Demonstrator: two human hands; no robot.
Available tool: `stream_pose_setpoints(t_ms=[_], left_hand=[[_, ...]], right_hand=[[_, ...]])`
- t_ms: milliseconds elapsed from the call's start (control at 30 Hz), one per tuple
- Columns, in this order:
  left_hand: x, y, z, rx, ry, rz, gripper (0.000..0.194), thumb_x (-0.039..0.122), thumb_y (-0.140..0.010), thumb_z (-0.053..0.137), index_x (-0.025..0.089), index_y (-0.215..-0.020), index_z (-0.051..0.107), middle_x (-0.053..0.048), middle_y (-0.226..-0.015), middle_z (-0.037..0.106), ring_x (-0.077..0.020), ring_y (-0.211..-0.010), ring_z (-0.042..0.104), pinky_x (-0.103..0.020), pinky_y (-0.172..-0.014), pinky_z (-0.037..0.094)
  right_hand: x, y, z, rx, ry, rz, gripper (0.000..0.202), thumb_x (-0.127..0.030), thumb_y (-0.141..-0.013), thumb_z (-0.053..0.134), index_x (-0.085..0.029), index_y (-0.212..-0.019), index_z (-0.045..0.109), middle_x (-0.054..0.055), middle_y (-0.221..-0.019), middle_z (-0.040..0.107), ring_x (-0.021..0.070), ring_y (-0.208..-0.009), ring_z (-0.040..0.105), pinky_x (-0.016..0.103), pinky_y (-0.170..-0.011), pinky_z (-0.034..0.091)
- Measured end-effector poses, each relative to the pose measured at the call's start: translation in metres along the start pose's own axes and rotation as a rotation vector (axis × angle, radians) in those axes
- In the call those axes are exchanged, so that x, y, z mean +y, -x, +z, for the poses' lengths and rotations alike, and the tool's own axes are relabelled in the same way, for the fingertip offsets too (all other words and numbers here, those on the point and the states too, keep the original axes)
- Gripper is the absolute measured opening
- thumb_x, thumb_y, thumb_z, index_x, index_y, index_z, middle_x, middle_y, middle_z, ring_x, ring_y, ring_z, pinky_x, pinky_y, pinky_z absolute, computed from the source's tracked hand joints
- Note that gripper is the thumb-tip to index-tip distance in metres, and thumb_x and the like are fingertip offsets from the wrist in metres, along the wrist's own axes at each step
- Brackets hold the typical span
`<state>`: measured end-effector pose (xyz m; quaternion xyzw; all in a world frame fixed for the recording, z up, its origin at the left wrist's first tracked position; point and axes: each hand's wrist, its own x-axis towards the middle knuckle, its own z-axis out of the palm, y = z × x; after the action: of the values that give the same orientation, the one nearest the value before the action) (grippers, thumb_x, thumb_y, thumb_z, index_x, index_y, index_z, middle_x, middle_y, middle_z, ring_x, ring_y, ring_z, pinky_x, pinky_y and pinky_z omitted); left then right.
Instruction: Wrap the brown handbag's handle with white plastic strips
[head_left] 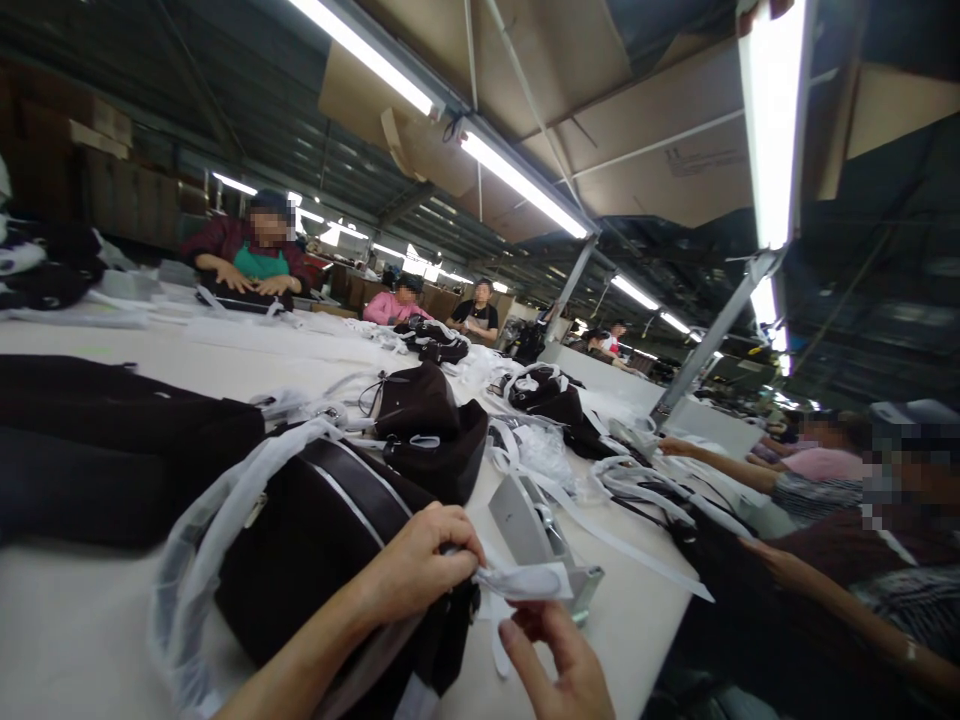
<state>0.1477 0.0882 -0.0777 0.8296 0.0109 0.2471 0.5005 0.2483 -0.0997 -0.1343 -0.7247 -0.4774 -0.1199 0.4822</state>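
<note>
My left hand (424, 560) is closed, thumb against curled fingers, on one end of a white wrapped strip (529, 582) beside a black bag. My right hand (559, 660) is just below the strip's other end, fingers curled; whether the fingertips grip it is hidden. The black bag (300, 540) lies on the table under my left forearm, with a dark band edged in light lines and a small metal zip pull. Its handle (187, 560), wrapped in white material, loops round its left side.
A grey box-like holder (525, 520) stands beyond my hands. More black bags (416, 400) and white strips lie across the white table (637, 600). At left is dark fabric (112, 440). People sit at the far side and along the right edge.
</note>
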Motion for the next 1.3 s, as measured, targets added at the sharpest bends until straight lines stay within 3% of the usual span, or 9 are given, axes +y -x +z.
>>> stream_pose_setpoints(t_ms=[67,167,267,400,667,900,1000,1133,1300], left_hand=[[0.001,0.000,0.000,-0.004,-0.007,-0.006,0.023,0.015,-0.074,0.053,0.021,-0.072,0.075,-0.001,-0.085,0.070,-0.0188,-0.090,0.059,-0.029,-0.086,0.039],[0.001,0.000,-0.001,-0.004,-0.018,-0.008,0.021,0.016,-0.074,0.054,0.020,-0.071,0.074,0.000,-0.084,0.068,-0.0181,-0.089,0.058,-0.028,-0.085,0.038],[0.001,0.000,-0.001,-0.005,-0.026,-0.009,0.020,0.016,-0.074,0.054,0.020,-0.070,0.073,-0.001,-0.082,0.068,-0.0180,-0.089,0.058,-0.027,-0.084,0.038],[0.001,0.001,-0.001,-0.003,-0.039,0.004,0.020,0.014,-0.073,0.054,0.020,-0.070,0.072,0.000,-0.081,0.068,-0.0178,-0.088,0.058,-0.027,-0.083,0.039],[0.003,0.003,-0.001,0.025,-0.012,-0.063,0.010,0.017,-0.072,0.056,0.019,-0.072,0.067,0.001,-0.080,0.067,-0.0178,-0.086,0.058,-0.025,-0.079,0.041],[0.006,0.004,-0.004,0.006,0.049,-0.119,0.009,0.020,-0.073,0.057,0.018,-0.081,0.060,0.003,-0.079,0.058,-0.0158,-0.080,0.052,-0.024,-0.072,0.041],[0.011,0.006,-0.011,-0.058,0.184,-0.136,0.019,0.022,-0.072,0.058,0.017,-0.090,0.060,0.003,-0.085,0.058,-0.0167,-0.084,0.052,-0.025,-0.074,0.042],[0.011,0.006,-0.018,-0.071,0.319,-0.116,0.025,0.017,-0.071,0.050,0.017,-0.095,0.059,0.000,-0.092,0.061,-0.0185,-0.091,0.054,-0.030,-0.082,0.043],[0.023,0.012,-0.016,0.043,0.241,-0.119,0.030,0.021,-0.076,0.050,0.019,-0.106,0.056,-0.002,-0.100,0.063,-0.0198,-0.096,0.057,-0.032,-0.088,0.046]], right_hand=[[0.005,0.001,0.014,0.071,-0.071,0.193,0.035,-0.052,-0.082,0.071,-0.020,-0.096,0.073,0.008,-0.082,0.075,0.0248,-0.071,0.069,0.033,-0.066,0.060],[0.007,-0.003,0.032,0.091,-0.164,0.255,0.041,-0.056,-0.078,0.074,-0.019,-0.096,0.077,0.010,-0.091,0.077,0.0288,-0.083,0.071,0.039,-0.078,0.060],[0.008,-0.011,0.035,0.055,-0.203,0.182,0.035,-0.055,-0.083,0.070,-0.023,-0.090,0.080,0.009,-0.095,0.078,0.0301,-0.094,0.072,0.041,-0.088,0.058],[0.010,-0.028,0.023,-0.041,-0.205,0.066,0.034,-0.055,-0.085,0.068,-0.024,-0.086,0.080,0.007,-0.087,0.079,0.0268,-0.082,0.074,0.034,-0.074,0.062],[0.005,-0.055,0.013,0.046,-0.089,-0.267,0.035,-0.056,-0.077,0.077,-0.024,-0.092,0.078,0.006,-0.081,0.079,0.0252,-0.071,0.075,0.031,-0.063,0.062],[0.005,-0.086,0.009,-0.401,-0.493,-0.250,0.033,-0.042,-0.072,0.086,-0.030,-0.102,0.078,0.002,-0.092,0.070,0.0178,-0.077,0.069,0.026,-0.066,0.059],[0.005,-0.085,0.007,-0.487,-0.529,-0.181,0.026,-0.036,-0.076,0.084,-0.031,-0.101,0.079,0.002,-0.093,0.069,0.0167,-0.079,0.069,0.025,-0.068,0.059],[0.006,-0.072,0.011,-0.394,-0.504,-0.216,0.015,-0.028,-0.082,0.079,-0.027,-0.097,0.079,0.004,-0.092,0.072,0.0179,-0.080,0.071,0.025,-0.071,0.061],[0.003,-0.053,0.023,-0.085,-0.282,-0.470,0.020,-0.013,-0.092,0.061,-0.023,-0.102,0.074,0.006,-0.090,0.073,0.0185,-0.080,0.072,0.025,-0.071,0.062]])
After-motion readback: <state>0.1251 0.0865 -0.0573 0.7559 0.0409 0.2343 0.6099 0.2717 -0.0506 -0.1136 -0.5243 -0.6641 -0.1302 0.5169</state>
